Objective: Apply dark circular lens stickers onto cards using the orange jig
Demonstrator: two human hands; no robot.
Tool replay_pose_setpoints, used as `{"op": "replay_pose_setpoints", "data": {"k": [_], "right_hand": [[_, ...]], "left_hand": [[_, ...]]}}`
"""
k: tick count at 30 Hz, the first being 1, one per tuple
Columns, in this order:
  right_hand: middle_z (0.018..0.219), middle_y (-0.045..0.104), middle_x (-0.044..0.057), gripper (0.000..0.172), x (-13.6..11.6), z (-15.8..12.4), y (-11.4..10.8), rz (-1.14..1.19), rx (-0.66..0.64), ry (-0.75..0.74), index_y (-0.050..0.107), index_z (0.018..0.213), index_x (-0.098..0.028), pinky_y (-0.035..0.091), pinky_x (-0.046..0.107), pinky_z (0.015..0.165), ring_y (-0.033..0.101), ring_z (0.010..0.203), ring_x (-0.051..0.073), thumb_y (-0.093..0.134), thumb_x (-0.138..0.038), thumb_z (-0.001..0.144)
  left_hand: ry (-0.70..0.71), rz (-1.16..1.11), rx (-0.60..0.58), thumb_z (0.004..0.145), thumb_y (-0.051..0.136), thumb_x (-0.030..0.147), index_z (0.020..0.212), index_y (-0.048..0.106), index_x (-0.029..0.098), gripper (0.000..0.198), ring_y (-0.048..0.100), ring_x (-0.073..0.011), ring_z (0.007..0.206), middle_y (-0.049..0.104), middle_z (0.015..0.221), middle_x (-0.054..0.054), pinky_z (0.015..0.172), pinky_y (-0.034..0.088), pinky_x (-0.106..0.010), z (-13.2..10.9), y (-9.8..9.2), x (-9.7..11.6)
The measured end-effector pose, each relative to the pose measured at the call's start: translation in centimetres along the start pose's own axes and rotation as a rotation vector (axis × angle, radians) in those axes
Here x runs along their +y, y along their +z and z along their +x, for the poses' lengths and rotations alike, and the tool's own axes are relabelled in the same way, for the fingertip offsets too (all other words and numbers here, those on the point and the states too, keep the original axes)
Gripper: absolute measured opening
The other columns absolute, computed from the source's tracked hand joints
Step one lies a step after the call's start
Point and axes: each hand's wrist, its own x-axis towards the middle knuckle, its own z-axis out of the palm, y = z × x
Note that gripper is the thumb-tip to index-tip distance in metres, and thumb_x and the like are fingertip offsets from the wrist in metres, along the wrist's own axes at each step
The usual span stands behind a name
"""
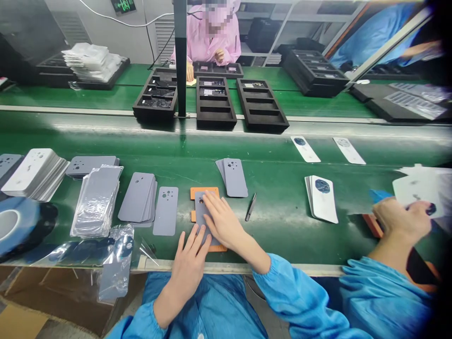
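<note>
A grey phone-back-shaped sheet point(199, 214) lies in an orange fixture point(205, 191) at the bench's front edge. My right hand point(223, 220) rests flat on the sheet's upper part, fingers stretched out. Across the lower left part of the sheet and fixture lies my left hand point(190, 254), its fingers spread; neither hand grips anything. Just left of the fixture is a single grey sheet point(165, 211) with camera holes. Beyond my right hand sits a small stack of grey sheets point(236, 177). A pair of tweezers point(251, 207) lies to the right.
Stacks of grey sheets point(137, 197) and white sheets point(30, 174) stand at left, near a blue tape roll point(10, 223). White panels point(323, 200) lie at right, near a co-worker's hand point(402, 219). Black trays point(261, 103) line the far side, where a person in pink sits.
</note>
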Motion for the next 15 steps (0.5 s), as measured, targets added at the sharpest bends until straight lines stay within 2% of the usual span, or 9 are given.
{"op": "replay_pose_setpoints", "data": {"k": [3,7,11,15], "right_hand": [[0.165,0.032,0.007,0.057,-1.2,-0.5,0.9,-0.064,-0.040,-0.012,0.035,0.157,-0.023,0.029,0.061,0.119,0.021,0.154,0.036,0.041,-0.038,0.103],[0.165,0.029,0.008,0.069,-1.9,0.3,1.4,-0.108,-0.020,0.057,0.035,0.158,-0.023,0.023,0.066,0.119,0.020,0.153,0.040,0.050,-0.054,0.098],[0.165,0.030,0.007,0.069,-2.1,1.3,1.3,-0.088,-0.006,0.100,0.036,0.157,-0.023,0.021,0.065,0.120,0.021,0.153,0.039,0.051,-0.054,0.097],[0.165,0.029,0.008,0.067,-2.0,0.9,0.9,-0.016,-0.014,0.103,0.034,0.158,-0.023,0.023,0.065,0.120,0.022,0.154,0.036,0.049,-0.052,0.099]], "left_hand": [[-0.025,-0.025,0.014,0.092,0.043,0.002,0.142,0.055,0.018,0.054,0.038,-0.0306,0.148,0.046,0.156,-0.013,0.116,0.038,-0.058,0.0,0.0,0.1],[-0.035,-0.052,0.030,0.092,0.045,0.004,0.136,0.060,0.020,0.050,0.043,-0.0310,0.145,0.052,0.152,-0.011,0.117,0.039,-0.057,0.0,0.3,0.1],[-0.040,-0.057,0.050,0.092,0.046,0.006,0.137,0.060,0.020,0.049,0.044,-0.0322,0.144,0.053,0.151,-0.011,0.116,0.040,-0.057,0.1,0.4,0.1],[-0.046,-0.091,0.036,0.093,0.048,0.010,0.144,0.053,0.018,0.052,0.042,-0.0334,0.145,0.050,0.154,-0.013,0.114,0.041,-0.058,0.3,-0.2,0.3]]}}
